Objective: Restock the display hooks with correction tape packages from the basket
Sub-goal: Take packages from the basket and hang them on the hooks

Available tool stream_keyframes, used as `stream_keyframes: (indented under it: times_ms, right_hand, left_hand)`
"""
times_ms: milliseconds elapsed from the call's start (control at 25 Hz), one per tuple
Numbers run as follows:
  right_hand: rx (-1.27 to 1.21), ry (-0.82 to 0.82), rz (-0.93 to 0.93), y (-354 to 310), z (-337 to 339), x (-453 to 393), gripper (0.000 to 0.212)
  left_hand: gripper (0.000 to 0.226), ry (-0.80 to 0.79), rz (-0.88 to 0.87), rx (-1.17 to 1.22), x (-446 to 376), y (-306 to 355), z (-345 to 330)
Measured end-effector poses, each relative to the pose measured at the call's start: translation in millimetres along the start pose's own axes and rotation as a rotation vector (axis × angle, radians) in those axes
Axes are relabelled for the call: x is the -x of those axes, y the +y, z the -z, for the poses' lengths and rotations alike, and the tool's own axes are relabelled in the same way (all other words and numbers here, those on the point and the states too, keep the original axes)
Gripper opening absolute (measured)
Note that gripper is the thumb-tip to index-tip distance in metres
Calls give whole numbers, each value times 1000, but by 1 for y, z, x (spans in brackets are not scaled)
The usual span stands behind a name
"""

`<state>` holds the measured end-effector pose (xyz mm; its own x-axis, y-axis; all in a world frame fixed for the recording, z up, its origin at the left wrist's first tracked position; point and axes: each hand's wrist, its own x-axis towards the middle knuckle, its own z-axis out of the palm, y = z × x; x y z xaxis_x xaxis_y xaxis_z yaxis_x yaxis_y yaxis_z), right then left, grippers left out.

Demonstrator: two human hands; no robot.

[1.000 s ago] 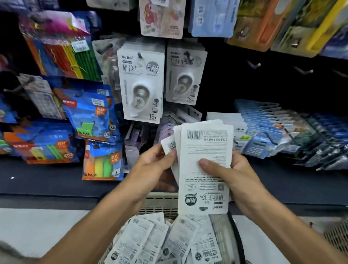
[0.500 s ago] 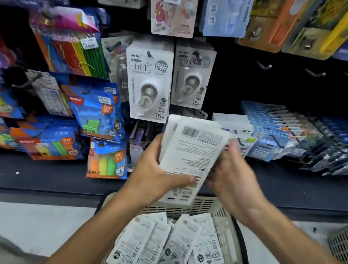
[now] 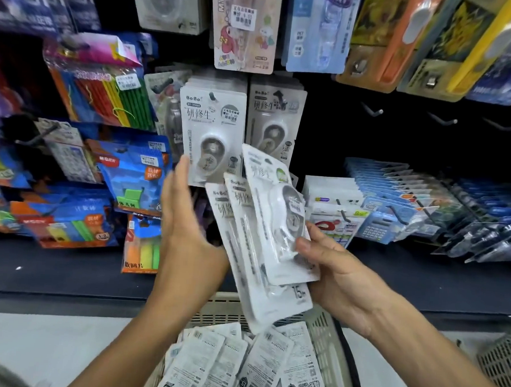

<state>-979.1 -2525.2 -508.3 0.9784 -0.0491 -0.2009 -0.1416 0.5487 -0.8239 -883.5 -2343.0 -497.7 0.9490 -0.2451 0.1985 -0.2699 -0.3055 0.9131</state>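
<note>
Right hand [image 3: 343, 278] clamped on a fanned stack of correction tape packages [image 3: 263, 239], thumb across the front of the top card, remaining fingers behind; stack tilted, printed faces toward the camera, held just above the basket [image 3: 326, 331]. Left hand [image 3: 186, 218] released, fingers straight and raised, palm turned toward the left edge of the stack, fingertips reaching up beside the lower left corner of the hung packages; actual contact with the stack impossible to tell.

Directly above the stack, two display hooks loaded with matching white correction tape packages: front left card [image 3: 212, 130] marked BoBo with a price sticker, second column [image 3: 276, 116] just right of it. Right of those, three bare hooks [image 3: 373, 111] against the dark back panel.

Below the stack, inside the pale mesh basket, more loose packages [image 3: 236, 370] lying back side up, barcodes and fine print showing.

Left of the stack, blue packs of coloured sticky tabs [image 3: 134, 182] and a bag of coloured sticks [image 3: 101, 92]. Right of the stack, a small blue calculator [image 3: 379, 226] among rows of blue-carded goods on a dark shelf [image 3: 423, 280].
</note>
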Motion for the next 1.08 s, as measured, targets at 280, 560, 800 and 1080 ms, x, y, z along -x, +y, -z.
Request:
stream_keyframes:
  times_ms: [280, 560, 800, 1080]
  right_hand:
    - [355, 155, 319, -11, -11, -9, 45]
    - [463, 143, 367, -40, -26, -27, 31]
    - [496, 299, 338, -50, -27, -42, 13]
    - [528, 454, 314, -55, -22, -47, 15]
  left_hand:
    - [51, -368, 375, 850, 5, 9, -8]
    - [65, -88, 153, 816, -30, 15, 22]
    - [49, 104, 198, 775, -42, 6, 36]
    - [47, 224, 175, 806, -49, 7, 48]
